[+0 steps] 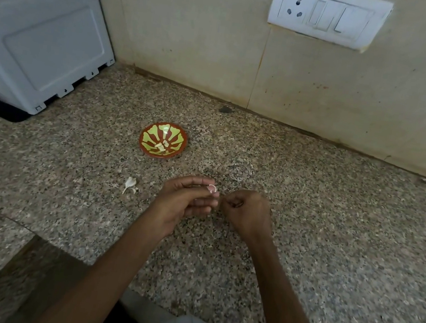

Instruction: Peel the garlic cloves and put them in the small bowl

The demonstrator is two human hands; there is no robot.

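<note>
Left hand (183, 202) pinches clove (212, 188) beside curled right hand (248, 213).

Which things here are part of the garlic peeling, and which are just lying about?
Part of the job: left hand pinching a garlic clove; right hand, curled, beside it; small bowl holding peeled cloves; scrap of garlic skin on the counter.
Lying about: white appliance; wall socket with switches.

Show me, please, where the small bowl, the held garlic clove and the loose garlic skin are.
small bowl (155, 132), head view, bare inner wall.
garlic clove (212, 188), head view, its exposed white tip.
garlic skin (130, 183), head view, middle of the scrap.
</note>
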